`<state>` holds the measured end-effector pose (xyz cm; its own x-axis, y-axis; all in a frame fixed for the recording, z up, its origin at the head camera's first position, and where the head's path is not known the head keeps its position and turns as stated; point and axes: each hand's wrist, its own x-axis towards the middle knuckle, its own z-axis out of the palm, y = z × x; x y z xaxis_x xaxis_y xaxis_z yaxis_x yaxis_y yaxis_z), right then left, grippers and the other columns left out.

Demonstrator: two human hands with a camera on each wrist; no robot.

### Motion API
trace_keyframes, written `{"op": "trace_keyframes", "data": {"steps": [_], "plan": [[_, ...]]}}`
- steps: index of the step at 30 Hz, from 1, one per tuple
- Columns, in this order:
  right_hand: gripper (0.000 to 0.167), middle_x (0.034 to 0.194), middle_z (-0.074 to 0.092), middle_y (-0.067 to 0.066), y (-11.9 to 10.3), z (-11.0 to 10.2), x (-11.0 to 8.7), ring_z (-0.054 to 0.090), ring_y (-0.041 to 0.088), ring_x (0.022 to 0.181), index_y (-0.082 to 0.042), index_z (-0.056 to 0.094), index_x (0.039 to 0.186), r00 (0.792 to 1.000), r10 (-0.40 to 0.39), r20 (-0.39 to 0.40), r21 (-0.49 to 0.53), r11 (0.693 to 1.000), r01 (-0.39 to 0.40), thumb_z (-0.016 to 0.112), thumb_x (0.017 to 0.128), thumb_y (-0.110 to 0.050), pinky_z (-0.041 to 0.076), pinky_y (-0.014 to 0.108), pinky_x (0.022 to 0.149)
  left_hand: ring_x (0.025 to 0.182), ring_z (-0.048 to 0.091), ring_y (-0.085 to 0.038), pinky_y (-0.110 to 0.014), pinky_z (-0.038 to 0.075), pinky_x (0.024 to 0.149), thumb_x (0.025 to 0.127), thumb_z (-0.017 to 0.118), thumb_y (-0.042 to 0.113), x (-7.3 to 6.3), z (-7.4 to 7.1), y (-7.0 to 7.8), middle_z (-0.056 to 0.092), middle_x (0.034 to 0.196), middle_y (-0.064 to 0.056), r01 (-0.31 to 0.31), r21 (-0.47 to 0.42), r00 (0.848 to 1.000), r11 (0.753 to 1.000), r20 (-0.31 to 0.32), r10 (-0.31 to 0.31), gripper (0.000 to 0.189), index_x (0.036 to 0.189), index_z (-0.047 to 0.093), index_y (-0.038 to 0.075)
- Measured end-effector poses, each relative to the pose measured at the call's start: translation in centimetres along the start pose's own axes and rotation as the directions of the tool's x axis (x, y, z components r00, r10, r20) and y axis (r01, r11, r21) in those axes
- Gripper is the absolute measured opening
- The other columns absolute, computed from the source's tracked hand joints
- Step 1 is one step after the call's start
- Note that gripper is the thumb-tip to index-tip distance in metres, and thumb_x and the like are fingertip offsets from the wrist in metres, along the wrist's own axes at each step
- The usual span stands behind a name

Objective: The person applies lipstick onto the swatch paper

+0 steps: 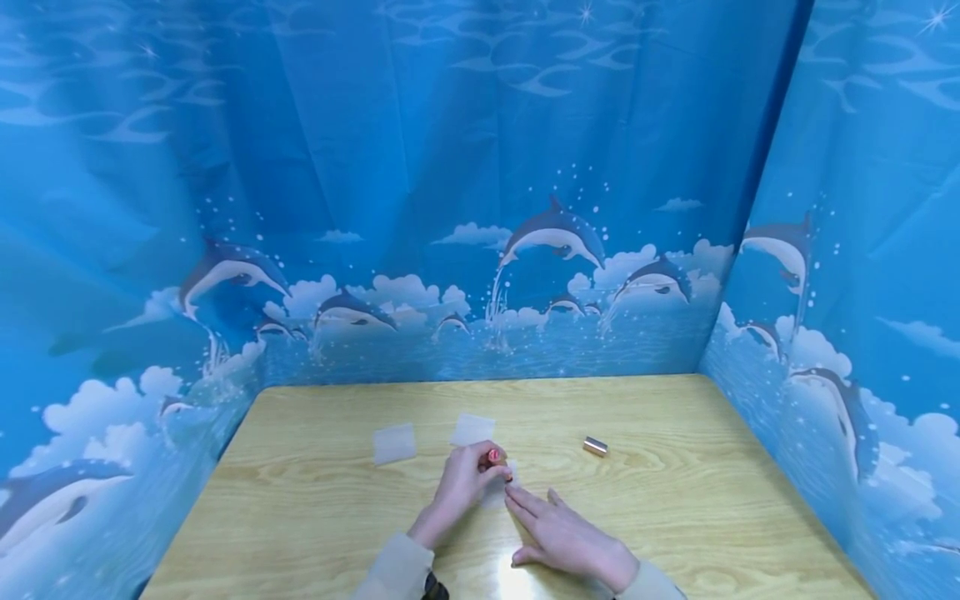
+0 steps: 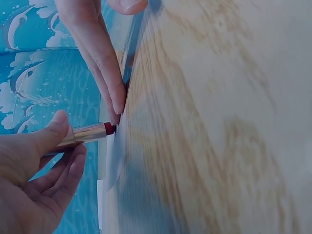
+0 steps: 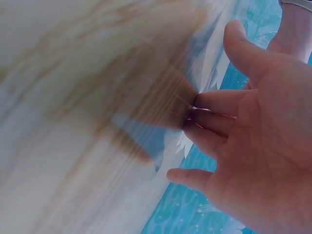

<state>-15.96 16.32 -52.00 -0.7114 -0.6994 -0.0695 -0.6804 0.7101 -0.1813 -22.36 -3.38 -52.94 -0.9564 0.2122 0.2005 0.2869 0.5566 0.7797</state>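
Observation:
My left hand [image 1: 465, 482] holds a lipstick [image 2: 91, 132] with a gold metallic case between thumb and fingers. Its red tip points down at a thin whitish sheet of paper [image 2: 116, 158] on the table, right at the surface in the left wrist view. My right hand [image 1: 564, 537] lies palm down with straight fingers, their fingertips [image 3: 189, 123] pressing at the table beside that sheet. Both hands hide much of the sheet in the head view. The lipstick's shiny cap [image 1: 596, 447] lies on its side to the right.
Two more whitish translucent sheets, a left one [image 1: 393, 443] and a right one [image 1: 473, 427], lie flat beyond the left hand. The wood-grain table [image 1: 322, 517] meets a blue dolphin-print curtain [image 1: 420, 208] at its back and sides.

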Motion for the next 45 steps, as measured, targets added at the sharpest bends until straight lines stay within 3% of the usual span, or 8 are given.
{"op": "trace_keyframes", "data": {"steps": [10,22,45], "plan": [[0.085,0.16,0.036,0.015,-0.1,0.0,0.0,0.038,0.029,0.146,0.0,0.04,0.152,1.0,-0.003,-0.004,-0.011,1.0,0.003,0.056,0.094,-0.059,0.038,0.063,0.113,0.073,0.057,-0.002,-0.017,0.053,0.066,0.081,0.084,0.016,-0.3,-0.5,0.0,0.066,0.08,0.009,-0.01,0.025,1.0,1.0,0.007,0.009,0.016,0.094,0.074,0.014],[0.084,0.161,0.035,0.014,-0.2,-0.2,-0.1,0.038,0.029,0.146,0.0,0.041,0.152,1.0,0.003,0.002,0.016,1.0,-0.003,0.057,0.094,-0.059,0.037,0.064,0.114,0.074,0.059,-0.004,-0.02,0.056,0.069,0.081,0.083,0.014,-0.9,-1.5,-0.8,0.069,0.082,0.006,-0.074,0.055,0.997,0.996,-0.01,0.074,0.015,0.093,0.074,0.011],[0.084,0.158,0.041,0.015,-0.2,-0.1,-0.1,0.041,0.028,0.144,0.001,0.044,0.15,1.0,-0.001,-0.017,-0.018,1.0,0.001,0.057,0.093,-0.06,0.039,0.064,0.112,0.072,0.059,-0.003,-0.017,0.057,0.066,0.078,0.085,0.014,-1.8,-2.4,-1.5,0.069,0.081,0.004,-0.095,0.056,0.994,0.994,-0.049,0.098,0.019,0.094,0.075,0.009]]}}
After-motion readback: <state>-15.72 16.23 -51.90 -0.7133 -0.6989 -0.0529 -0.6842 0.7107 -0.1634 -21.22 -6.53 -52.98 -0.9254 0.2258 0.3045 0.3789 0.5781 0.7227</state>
